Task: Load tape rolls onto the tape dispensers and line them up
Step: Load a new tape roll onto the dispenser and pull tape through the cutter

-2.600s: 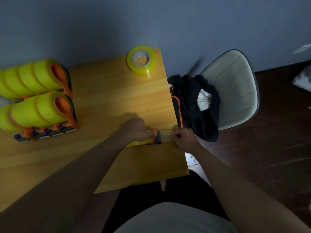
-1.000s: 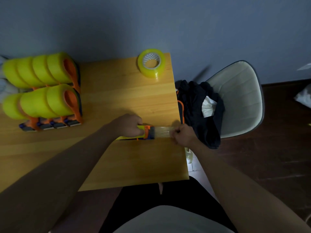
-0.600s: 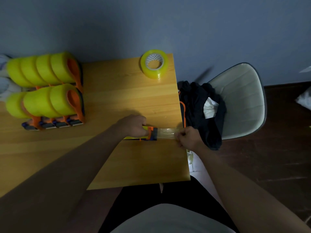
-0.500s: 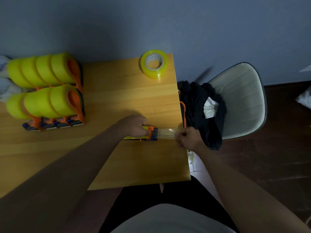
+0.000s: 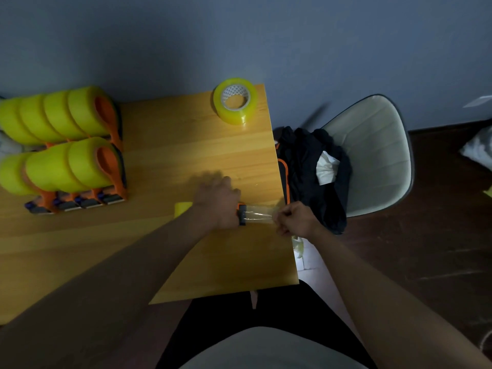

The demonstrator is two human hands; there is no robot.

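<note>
My left hand (image 5: pixel 219 202) grips an orange tape dispenser (image 5: pixel 241 214) lying near the right edge of the wooden table (image 5: pixel 165 161); its yellow roll (image 5: pixel 183 209) shows behind my wrist. A clear strip of tape (image 5: pixel 257 214) stretches from the dispenser's mouth to my right hand (image 5: pixel 295 219), which pinches its free end at the table edge. A loose yellow tape roll (image 5: pixel 235 101) lies flat at the far right corner. Two rows of loaded orange dispensers (image 5: pixel 64 150) stand at the left.
A white chair (image 5: pixel 372 153) stands right of the table with dark clothes (image 5: pixel 311 166) and a white cloth piled on it. The blue wall runs right behind the table. My lap sits under the near edge.
The tape strip has been pulled a little longer to the right, and my left hand now covers more of the dispenser. The view shifted slightly.
</note>
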